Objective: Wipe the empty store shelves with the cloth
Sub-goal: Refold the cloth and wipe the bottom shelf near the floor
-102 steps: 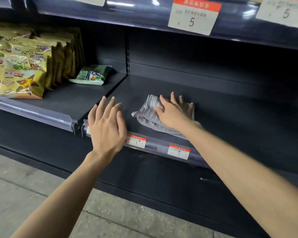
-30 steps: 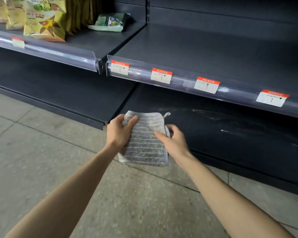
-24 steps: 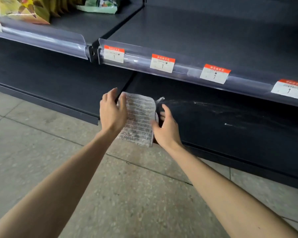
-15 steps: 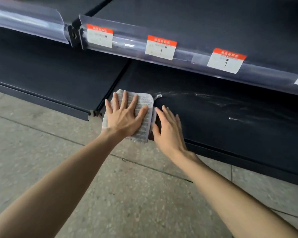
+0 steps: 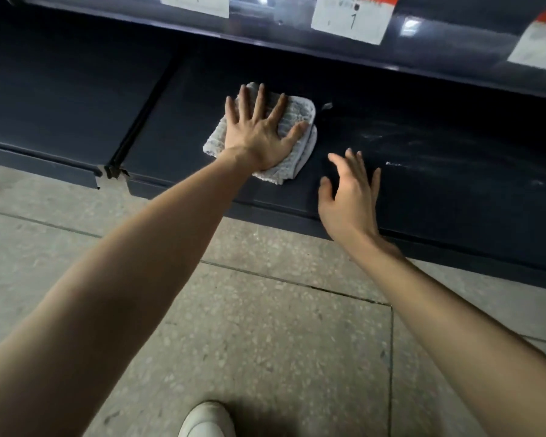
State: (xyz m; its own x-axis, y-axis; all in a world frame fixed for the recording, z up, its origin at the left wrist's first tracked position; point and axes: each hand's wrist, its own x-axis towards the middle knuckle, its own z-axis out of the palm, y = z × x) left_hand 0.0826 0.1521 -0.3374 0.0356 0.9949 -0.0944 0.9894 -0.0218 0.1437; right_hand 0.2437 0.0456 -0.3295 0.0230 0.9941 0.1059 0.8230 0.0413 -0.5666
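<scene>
While the left hand [image 5: 259, 137] presses flat on the cloth [image 5: 297, 121] — right hand [image 5: 349, 197] open, empty — loose folds could bunch, missing the dust [image 5: 423, 143] right of centre.

Dim shelf [image 5: 423, 171] recess, brighter floor [image 5: 265, 326], glare on price strip [image 5: 423, 29], blurred labels, wide-angle edge stretch

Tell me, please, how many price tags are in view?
3, all on the upper shelf's front rail: one at top left, one in the middle, one at the right edge. All are cropped; more may lie outside the view.

left hand [image 5: 259, 137]: flat, fingers spread, pressing down | right hand [image 5: 349, 197]: loosely curved, empty, arm extended
</scene>
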